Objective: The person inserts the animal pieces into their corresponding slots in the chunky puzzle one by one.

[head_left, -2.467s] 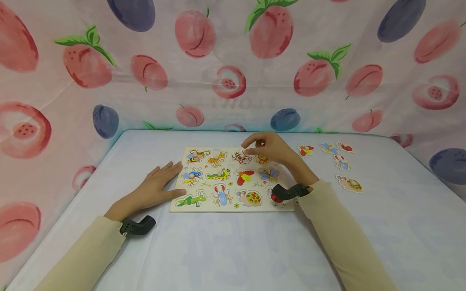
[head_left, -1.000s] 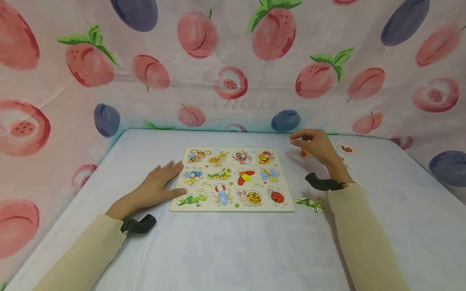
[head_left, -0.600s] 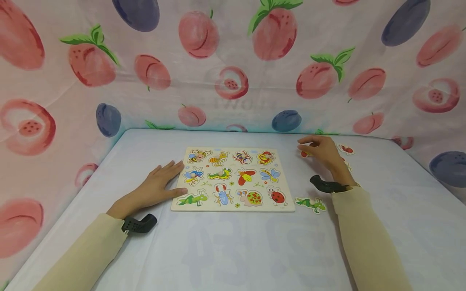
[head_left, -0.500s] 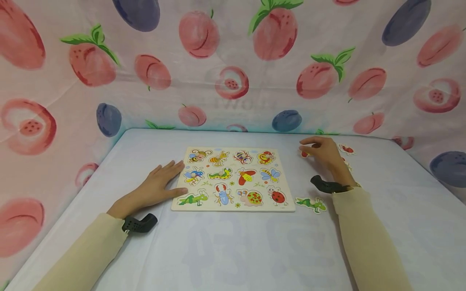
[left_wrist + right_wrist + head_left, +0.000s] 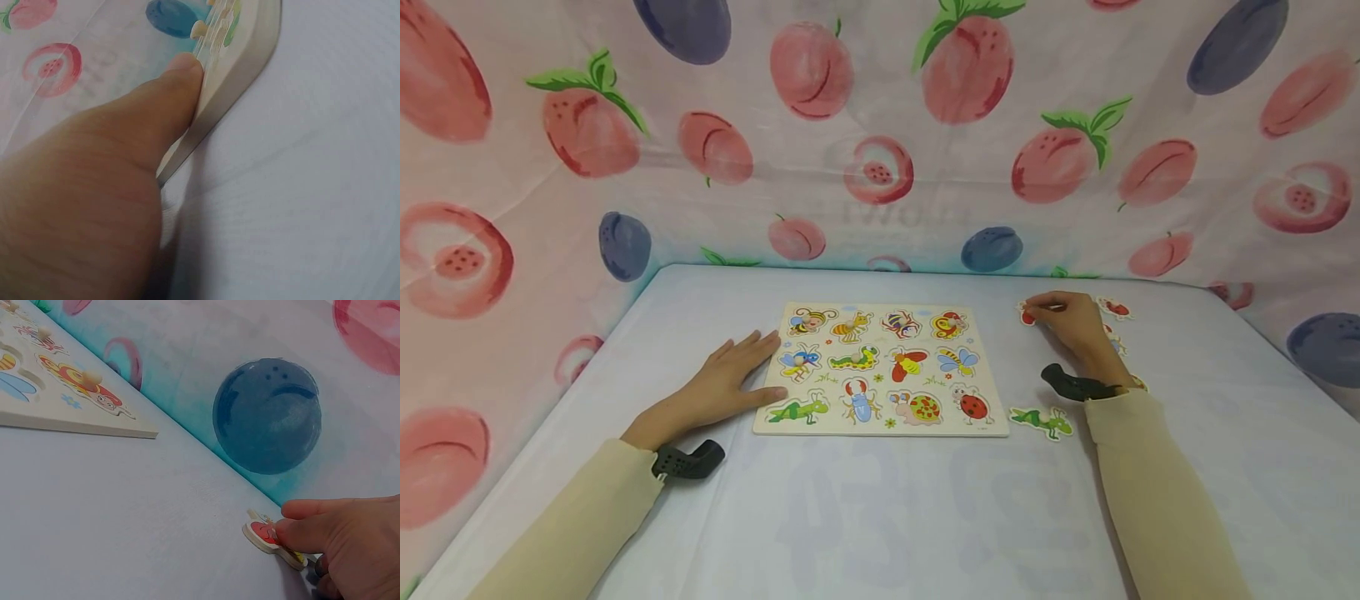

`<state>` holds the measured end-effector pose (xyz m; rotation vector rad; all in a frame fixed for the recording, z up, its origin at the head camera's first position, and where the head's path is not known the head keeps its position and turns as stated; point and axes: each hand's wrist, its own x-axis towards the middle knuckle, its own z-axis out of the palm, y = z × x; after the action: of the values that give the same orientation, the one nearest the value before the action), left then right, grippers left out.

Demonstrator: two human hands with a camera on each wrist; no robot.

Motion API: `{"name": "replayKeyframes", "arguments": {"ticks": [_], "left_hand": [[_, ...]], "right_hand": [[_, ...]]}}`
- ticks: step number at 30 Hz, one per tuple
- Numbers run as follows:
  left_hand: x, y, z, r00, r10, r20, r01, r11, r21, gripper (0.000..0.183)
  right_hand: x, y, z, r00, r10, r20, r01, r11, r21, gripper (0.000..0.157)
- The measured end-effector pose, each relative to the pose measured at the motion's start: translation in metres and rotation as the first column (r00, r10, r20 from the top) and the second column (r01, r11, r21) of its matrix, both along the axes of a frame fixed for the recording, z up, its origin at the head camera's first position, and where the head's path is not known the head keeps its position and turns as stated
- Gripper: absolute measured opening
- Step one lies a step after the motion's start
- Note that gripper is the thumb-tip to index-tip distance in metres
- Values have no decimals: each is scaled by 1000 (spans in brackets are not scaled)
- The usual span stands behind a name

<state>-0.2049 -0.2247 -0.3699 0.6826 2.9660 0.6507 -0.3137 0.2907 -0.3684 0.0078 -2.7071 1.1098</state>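
A wooden peg puzzle board [image 5: 835, 430] with insect pictures lies flat on the table. My left hand [image 5: 718, 385] rests against its left edge, fingers straight, thumb [image 5: 178, 87] laid on the front left part. Beyond the board's far right corner, my right hand [image 5: 1073, 327] pinches a red-and-yellow winged-insect puzzle piece [image 5: 264, 532] between thumb and index finger, low over the tabletop. The fingers hide much of this piece. Knobbed pieces fill the board's top row, plus the mosquito [image 5: 799, 363] and caterpillar [image 5: 853, 358] spots; the firefly recess [image 5: 908, 365] shows only its printed picture.
A green grasshopper piece [image 5: 1040, 422] lies right of the board's near corner. Behind the right hand are a ladybug piece [image 5: 1115, 307] and a partly covered beetle piece [image 5: 1115, 342]. The right wrist mostly hides a snail piece [image 5: 1140, 382]. A fruit-print cloth [image 5: 715, 208] hangs behind.
From over the spider piece on the board, my right hand has moved right and down, and now pinches the red-and-yellow piece. The grasshopper piece came into sight. My left hand stayed put.
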Motion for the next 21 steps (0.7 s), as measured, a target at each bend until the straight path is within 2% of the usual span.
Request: {"name": "replayKeyframes", "arguments": {"ticks": [21], "left_hand": [[0,1,1,1000,0,6,0,1000,0,90]], "right_hand": [[-3,0,-4,998,-69,-1,69,997,15,28]]}}
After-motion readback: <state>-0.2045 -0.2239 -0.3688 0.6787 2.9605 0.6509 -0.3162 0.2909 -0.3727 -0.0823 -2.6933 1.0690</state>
